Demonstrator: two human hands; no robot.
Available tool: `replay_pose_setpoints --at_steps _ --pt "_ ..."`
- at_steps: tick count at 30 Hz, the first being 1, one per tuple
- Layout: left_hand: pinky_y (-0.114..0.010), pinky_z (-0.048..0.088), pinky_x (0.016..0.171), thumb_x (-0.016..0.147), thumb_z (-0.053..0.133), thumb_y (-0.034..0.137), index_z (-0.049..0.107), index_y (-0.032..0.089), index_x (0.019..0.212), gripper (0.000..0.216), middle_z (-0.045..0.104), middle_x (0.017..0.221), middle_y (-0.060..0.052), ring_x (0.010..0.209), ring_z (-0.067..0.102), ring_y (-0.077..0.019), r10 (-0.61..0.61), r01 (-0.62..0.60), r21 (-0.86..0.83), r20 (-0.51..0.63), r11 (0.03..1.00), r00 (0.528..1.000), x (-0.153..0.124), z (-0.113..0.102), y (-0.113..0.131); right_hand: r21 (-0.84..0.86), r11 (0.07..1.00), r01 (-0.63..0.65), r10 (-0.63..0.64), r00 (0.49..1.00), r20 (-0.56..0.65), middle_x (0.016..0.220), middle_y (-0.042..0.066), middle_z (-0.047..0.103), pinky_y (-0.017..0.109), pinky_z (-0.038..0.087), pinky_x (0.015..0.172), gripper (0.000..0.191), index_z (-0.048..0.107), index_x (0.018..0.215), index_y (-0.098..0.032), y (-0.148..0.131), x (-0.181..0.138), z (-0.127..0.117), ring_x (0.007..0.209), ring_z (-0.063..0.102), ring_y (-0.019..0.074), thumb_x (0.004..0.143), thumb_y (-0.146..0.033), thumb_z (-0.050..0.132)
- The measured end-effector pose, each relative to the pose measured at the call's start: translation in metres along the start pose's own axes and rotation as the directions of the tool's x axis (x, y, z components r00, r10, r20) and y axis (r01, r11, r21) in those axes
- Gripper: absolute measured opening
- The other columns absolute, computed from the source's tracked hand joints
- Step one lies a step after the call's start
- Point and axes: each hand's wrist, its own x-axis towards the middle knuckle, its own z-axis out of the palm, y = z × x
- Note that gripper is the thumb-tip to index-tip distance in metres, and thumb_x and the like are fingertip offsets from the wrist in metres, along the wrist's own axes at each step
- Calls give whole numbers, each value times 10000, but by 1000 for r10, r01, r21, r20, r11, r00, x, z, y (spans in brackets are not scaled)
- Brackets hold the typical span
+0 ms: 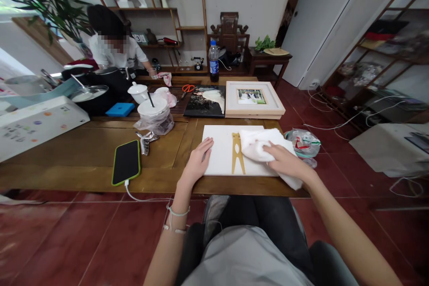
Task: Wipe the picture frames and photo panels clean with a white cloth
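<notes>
A white board [219, 152] lies flat at the table's front edge, with a flat gold clothespin shape [236, 154] on its middle. My left hand [200, 157] rests on the board's left edge, fingers stretched out and nothing held. Over the right part of the board, my right hand [284, 160] grips a bunched white cloth [259, 145]. The cloth reaches close to the gold shape's right side, and one end hangs past the board's lower right corner. My right fingertips are partly sunk in the cloth's folds.
Behind the board are a framed photo [281, 109] and a black panel [191, 109]. A phone [126, 163] on a cable, a lidded white cup [153, 109] and orange-handled scissors [188, 88] lie leftward. A plastic-lined bin [305, 143] stands right. Another person [117, 53] sits across.
</notes>
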Motion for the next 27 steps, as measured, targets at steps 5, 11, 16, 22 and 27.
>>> replay_pose_setpoints --at_steps 5,11,16,22,27 --pt "-437 345 1114 915 399 240 597 132 1207 369 563 1316 -115 1290 457 -218 2 -2 6 11 1000 1000 0 -1 2 -28 1000 13 -16 993 -114 1115 121 662 446 347 1016 425 600 1081 -133 7 60 5 1092 573 311 704 -104 406" --pt "-446 347 1112 915 401 238 597 142 1208 365 565 1315 -110 1292 454 -221 -2 2 -8 9 1000 1000 1 -3 5 -72 997 42 -54 983 -175 1203 193 603 516 233 1058 390 595 1031 -96 -7 74 15 1299 381 328 694 -53 403" --pt "-439 351 1110 913 402 236 601 133 1202 366 566 1313 -116 1289 458 -225 4 -4 -4 10 1000 1000 1 -2 4 -101 986 130 -139 987 -79 1185 177 617 528 211 1085 407 604 990 -122 -22 33 11 1356 300 309 639 -22 422" --pt "-444 344 1115 909 406 231 605 158 1199 359 567 1316 -93 1288 459 -221 16 -16 1 -5 1000 1000 1 -1 1 61 976 208 -212 975 69 1348 118 521 472 253 1103 465 620 946 -190 -38 -37 -9 1352 323 258 577 0 410" --pt "-443 341 1117 914 394 237 602 113 1199 373 561 1315 -128 1290 456 -229 9 -9 16 7 1000 1000 1 -1 2 125 982 140 -159 974 162 1378 89 497 422 358 1043 519 620 1023 -186 -28 -53 -9 1358 308 277 581 -23 404"
